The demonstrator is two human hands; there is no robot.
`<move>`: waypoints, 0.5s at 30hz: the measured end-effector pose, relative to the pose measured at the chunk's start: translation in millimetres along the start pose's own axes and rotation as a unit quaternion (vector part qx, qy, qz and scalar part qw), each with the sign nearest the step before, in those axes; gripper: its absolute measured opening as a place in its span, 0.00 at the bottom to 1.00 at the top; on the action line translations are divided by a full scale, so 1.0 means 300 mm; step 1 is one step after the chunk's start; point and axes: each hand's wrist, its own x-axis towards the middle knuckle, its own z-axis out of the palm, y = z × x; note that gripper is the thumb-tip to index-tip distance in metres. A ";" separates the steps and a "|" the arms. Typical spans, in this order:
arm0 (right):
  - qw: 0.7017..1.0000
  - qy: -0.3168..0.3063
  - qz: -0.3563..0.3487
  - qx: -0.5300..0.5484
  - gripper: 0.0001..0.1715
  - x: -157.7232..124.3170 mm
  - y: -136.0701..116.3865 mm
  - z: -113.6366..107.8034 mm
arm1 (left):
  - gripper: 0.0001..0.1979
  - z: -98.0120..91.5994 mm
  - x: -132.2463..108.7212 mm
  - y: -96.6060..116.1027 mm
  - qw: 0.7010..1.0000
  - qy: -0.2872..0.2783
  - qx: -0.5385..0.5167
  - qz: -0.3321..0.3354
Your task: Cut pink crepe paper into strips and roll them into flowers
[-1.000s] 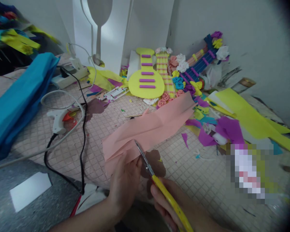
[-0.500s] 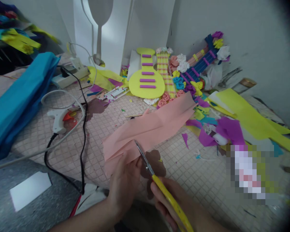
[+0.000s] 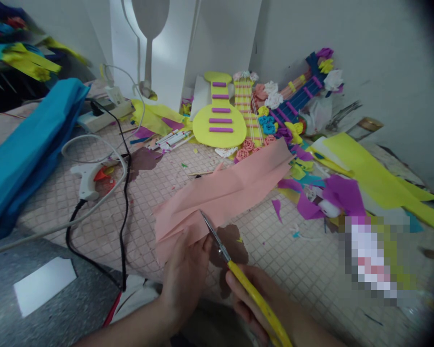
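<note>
A long strip of pink crepe paper (image 3: 231,188) lies slantwise over the table, its near left end raised by my left hand (image 3: 186,274). The fingers and thumb of that hand are closed on the paper's near edge. My right hand (image 3: 260,299) grips yellow-handled scissors (image 3: 222,250). The blades look closed or nearly so, and their tip lies at the paper beside my left fingertips. Whether paper sits between the blades I cannot tell.
A white glue gun (image 3: 87,178) with looping cables lies at left, near folded blue paper (image 3: 32,149). Behind stand a yellow paper guitar (image 3: 220,125) and a dark blue one (image 3: 300,101) with paper flowers. Purple scraps (image 3: 343,193) and yellow paper (image 3: 369,168) lie at right.
</note>
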 end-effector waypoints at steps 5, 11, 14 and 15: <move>0.999 0.014 -0.020 -0.024 0.33 0.000 0.007 -0.006 | 0.17 -0.039 0.016 -0.010 1.000 0.013 0.016 -0.015; 0.999 0.007 -0.028 -0.025 0.34 -0.008 -0.006 -0.009 | 0.17 -0.075 0.030 -0.018 1.000 -0.009 -0.003 -0.027; 0.999 -0.007 -0.028 -0.021 0.35 -0.007 -0.008 -0.012 | 0.17 -0.066 0.031 -0.021 0.999 -0.020 -0.018 -0.020; 0.999 -0.011 -0.029 -0.020 0.35 -0.005 -0.007 -0.013 | 0.16 -0.063 0.030 -0.022 1.000 -0.019 -0.019 -0.016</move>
